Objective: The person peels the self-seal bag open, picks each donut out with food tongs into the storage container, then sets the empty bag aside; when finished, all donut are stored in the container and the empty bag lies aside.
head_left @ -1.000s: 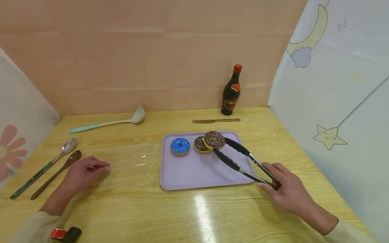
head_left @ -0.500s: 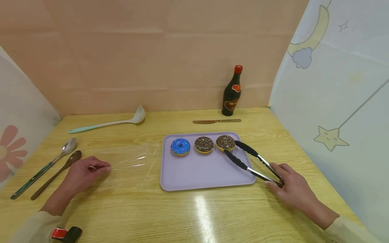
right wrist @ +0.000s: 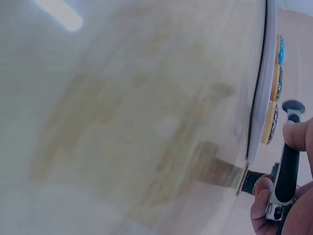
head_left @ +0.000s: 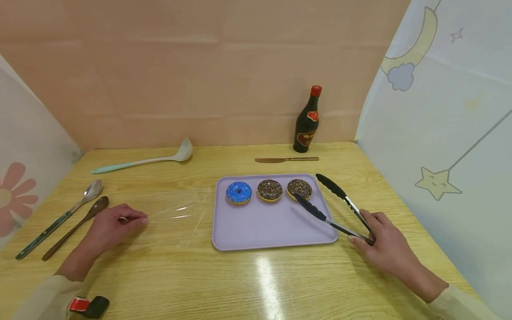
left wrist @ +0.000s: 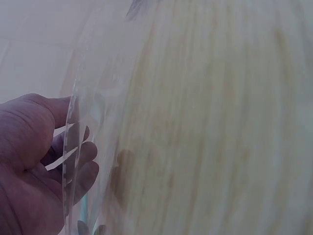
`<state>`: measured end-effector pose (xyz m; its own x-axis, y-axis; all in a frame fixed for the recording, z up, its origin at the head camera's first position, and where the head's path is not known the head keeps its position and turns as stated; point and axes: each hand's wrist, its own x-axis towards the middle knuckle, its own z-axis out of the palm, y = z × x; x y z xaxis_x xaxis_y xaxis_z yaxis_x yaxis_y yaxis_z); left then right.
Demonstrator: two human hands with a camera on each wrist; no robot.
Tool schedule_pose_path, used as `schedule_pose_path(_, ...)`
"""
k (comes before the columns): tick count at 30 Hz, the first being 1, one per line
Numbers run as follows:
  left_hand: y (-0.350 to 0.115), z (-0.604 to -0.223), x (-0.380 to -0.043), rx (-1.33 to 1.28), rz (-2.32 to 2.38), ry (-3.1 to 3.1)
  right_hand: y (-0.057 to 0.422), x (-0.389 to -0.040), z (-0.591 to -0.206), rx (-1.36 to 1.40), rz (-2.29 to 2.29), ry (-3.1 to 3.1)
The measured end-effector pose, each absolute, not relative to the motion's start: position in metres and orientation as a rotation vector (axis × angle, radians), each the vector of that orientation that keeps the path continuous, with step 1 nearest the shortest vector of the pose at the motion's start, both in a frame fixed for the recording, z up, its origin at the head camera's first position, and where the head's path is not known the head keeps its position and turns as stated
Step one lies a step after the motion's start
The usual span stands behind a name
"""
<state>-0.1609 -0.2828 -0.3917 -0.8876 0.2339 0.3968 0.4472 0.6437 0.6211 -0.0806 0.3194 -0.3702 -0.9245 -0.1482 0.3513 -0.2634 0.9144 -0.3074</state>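
Note:
My right hand (head_left: 386,244) grips the tongs (head_left: 347,204) with black tips near their hinge end. Their arms are spread: one tip overlaps the right chocolate doughnut (head_left: 300,187), the other stands out past the tray's right edge. A second chocolate doughnut (head_left: 270,189) and a blue sprinkled doughnut (head_left: 238,191) lie beside it in a row on the lilac tray (head_left: 256,231). At the left, my left hand (head_left: 114,226) pinches the edge of a clear plastic sheet or tray (left wrist: 105,98), its fingers showing through it in the left wrist view; the exact kind I cannot tell.
A dark bottle (head_left: 307,124) with a red cap stands at the back, behind a copper-coloured knife (head_left: 280,159). A ladle (head_left: 160,158) lies at back left. A metal spoon (head_left: 76,206) and a wooden spoon (head_left: 82,222) lie left of my left hand.
The tongs brought the right chocolate doughnut from over the middle one to the tray's right side. Then the tongs' arms spread and let it go. My left hand stays put.

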Motion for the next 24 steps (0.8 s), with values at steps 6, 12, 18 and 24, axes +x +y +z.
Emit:
schedule_pose_path(6, -0.284, -0.392, -0.160, -0.550, -1.079, -2.598, 0.323, -0.097, -0.367, 0.124, 0.600, -2.752)
schedule_pose_path(12, -0.284, -0.393, -0.159, -0.547, -1.060, -2.613, 0.331, -0.115, -0.369, -0.029, 0.746, -2.802)
schedule_pose_path(18, -0.281, -0.392, -0.158, -0.542, -1.012, -2.627, 0.338, -0.125, -0.374, -0.181, 0.742, -2.895)
schedule_pose_path(24, -0.277, -0.393, -0.160, -0.571, -0.934, -2.641, 0.342, -0.123, -0.382, -0.241, 0.649, -2.928)
